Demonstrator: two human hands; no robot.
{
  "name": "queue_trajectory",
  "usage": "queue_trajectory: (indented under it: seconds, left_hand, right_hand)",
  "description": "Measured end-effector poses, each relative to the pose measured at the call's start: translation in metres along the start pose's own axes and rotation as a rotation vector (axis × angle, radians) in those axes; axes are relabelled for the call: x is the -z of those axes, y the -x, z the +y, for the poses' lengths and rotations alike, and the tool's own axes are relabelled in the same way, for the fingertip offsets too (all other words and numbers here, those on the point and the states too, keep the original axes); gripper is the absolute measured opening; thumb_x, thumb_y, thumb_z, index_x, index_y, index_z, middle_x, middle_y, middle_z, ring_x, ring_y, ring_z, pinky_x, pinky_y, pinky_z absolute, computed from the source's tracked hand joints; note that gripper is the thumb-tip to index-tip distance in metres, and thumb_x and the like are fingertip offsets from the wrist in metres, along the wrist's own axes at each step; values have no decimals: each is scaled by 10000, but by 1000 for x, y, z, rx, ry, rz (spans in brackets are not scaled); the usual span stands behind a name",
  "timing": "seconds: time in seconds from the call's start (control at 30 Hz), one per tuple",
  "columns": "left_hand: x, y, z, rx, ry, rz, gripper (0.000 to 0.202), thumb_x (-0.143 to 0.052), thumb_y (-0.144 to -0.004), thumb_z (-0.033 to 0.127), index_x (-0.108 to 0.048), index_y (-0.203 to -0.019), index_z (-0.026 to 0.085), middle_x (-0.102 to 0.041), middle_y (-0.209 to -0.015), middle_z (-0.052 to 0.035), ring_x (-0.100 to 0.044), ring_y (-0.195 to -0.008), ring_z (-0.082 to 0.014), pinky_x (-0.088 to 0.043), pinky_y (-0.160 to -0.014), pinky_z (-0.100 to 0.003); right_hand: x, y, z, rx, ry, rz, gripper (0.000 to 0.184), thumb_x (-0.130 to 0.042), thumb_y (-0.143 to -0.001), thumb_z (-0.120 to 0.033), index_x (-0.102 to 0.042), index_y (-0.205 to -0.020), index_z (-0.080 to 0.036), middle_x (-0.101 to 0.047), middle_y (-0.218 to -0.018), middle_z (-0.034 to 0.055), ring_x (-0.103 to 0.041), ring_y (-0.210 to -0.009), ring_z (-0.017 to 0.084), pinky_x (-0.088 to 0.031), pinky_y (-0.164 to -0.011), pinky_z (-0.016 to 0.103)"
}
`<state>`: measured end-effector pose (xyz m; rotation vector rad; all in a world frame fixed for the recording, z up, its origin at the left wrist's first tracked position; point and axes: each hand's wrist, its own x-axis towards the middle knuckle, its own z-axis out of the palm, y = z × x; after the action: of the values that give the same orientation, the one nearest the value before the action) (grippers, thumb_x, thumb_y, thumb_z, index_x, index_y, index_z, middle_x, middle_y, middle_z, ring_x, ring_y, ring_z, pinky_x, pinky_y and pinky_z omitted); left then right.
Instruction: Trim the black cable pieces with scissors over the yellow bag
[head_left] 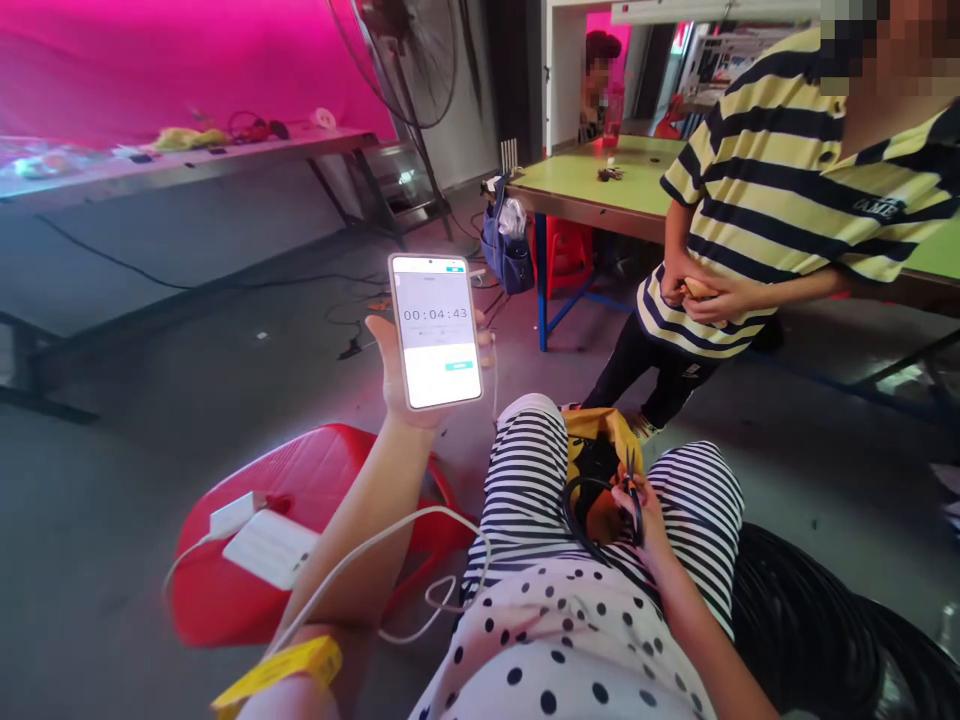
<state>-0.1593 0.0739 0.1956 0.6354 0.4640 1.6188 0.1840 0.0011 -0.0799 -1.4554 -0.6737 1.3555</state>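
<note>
My left hand [397, 375] is closed around a smartphone [441, 345], held upright with its lit screen facing me and reading 00:04:43. A white charging cable [420, 515] trails near my left forearm. Over my lap, my right hand [646, 515] grips a pair of scissors [631, 470], blades pointing up. Beside that hand, a black cable [574, 510] curves across my lap; whether the fingers also hold it I cannot tell. Between my knees is a yellow bag [619, 428] with dark contents that are hard to make out.
A red plastic stool [206, 590] at my left carries a white power bank [270, 548] and a white charger [234, 514]. Coiled black cable [802, 610] lies at my right. Ahead stand a green-topped table [637, 185], a person in a striped shirt [742, 220] and a fan [401, 60].
</note>
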Motion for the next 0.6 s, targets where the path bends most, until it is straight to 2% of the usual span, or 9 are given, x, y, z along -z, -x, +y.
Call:
queue_trajectory:
  seconds: [0.17, 0.27, 0.5, 0.6]
  left_hand:
    - [-10, 4, -4, 23, -29, 36, 852, -533, -882, 882, -697, -1402, 227, -786, -1131, -174, -734, -991, -329, -611, -734, -418]
    - [-13, 6, -5, 34, -41, 43, 857, -549, -873, 883, -692, -1409, 229, -783, -1160, -175, -733, -1030, -338, -612, -738, -414]
    - [-15, 8, -12, 9, -99, 2, 842, -602, -847, 879, -702, -1388, 242, -791, -1135, -155, -736, -935, -301, -597, -668, -376]
    - [-17, 10, -14, 20, -107, -22, 855, -616, -824, 891, -695, -1391, 256, -786, -1153, -154, -725, -954, -307, -594, -681, -387]
  right_hand:
    - [1, -1, -1, 4, 13, -21, 597, -969, -513, -444, -660, -991, -263, -722, -833, -20, -655, -750, 216, -528, -671, 325]
    - [2, -2, -1, 10, 9, -26, 586, -968, -513, -450, -660, -977, -269, -728, -838, -26, -665, -760, 210, -538, -707, 323]
    - [2, 2, -3, -3, -7, -31, 582, -965, -524, -467, -667, -982, -268, -749, -865, -11, -684, -762, 220, -565, -729, 358]
    - [0, 3, -4, 4, -3, -25, 580, -960, -517, -477, -670, -975, -270, -742, -862, -9, -693, -781, 230, -568, -756, 368]
